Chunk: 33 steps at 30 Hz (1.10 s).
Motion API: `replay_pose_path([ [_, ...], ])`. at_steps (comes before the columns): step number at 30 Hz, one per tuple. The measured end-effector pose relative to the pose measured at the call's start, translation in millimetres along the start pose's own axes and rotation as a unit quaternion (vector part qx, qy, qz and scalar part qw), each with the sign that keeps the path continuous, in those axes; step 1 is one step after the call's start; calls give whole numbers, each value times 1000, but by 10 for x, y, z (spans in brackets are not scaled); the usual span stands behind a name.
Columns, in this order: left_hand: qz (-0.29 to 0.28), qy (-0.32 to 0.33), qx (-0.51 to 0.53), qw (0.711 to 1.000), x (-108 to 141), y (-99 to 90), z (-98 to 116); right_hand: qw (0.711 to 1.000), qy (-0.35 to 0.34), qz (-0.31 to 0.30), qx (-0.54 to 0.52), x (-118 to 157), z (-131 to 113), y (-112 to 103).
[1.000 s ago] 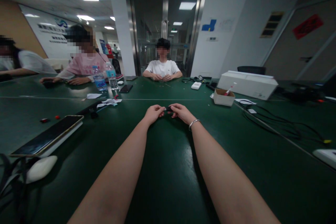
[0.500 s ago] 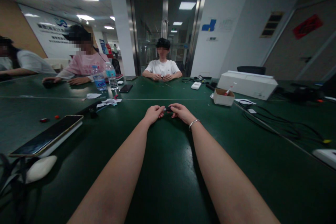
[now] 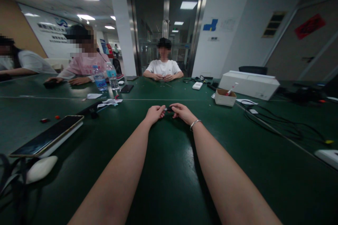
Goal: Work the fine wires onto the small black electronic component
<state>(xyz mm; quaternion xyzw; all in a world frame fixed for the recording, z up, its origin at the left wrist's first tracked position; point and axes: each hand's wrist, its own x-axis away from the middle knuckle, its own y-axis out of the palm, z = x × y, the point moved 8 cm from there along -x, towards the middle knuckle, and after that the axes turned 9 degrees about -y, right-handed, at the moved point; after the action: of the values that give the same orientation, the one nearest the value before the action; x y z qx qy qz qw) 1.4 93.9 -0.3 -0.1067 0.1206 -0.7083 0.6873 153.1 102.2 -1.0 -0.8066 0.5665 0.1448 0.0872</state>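
Observation:
Out over the green table, in the head view, both my hands meet at a small black object with a silvery left end (image 3: 168, 109). My left hand (image 3: 155, 114) pinches the silvery end. The black part is pinched by the fingertips of my right hand (image 3: 182, 112), which has a silver bangle at the wrist. Fingers cover much of the object, and it is too small for me to tell its kind.
A phone on a white box (image 3: 50, 135) and a white mouse-like object (image 3: 42, 169) lie at left. Paper scraps (image 3: 109, 103) and water bottles (image 3: 112, 77) stand beyond. At right are an open small box (image 3: 224, 100), black cables (image 3: 285, 123) and a white carton (image 3: 249, 84). People sit opposite.
Slightly more of the silvery end shows between my fingertips. Both my hands otherwise hold almost the same place and grip.

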Motion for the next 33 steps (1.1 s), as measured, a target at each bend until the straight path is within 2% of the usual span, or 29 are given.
replay_pose_path([
  [14, 9, -36, 5, 999, -24, -12, -25, 1000, -10, -14, 5, -2, -22, 24],
  [27, 17, -32, -38, 999, -39, -21, -44, 1000, -19, -25, 0, 4, -25, 32],
  [33, 38, -16, -84, 996, 21, -62, 33, 999, -11, -34, -6, 26, -53, 56],
])
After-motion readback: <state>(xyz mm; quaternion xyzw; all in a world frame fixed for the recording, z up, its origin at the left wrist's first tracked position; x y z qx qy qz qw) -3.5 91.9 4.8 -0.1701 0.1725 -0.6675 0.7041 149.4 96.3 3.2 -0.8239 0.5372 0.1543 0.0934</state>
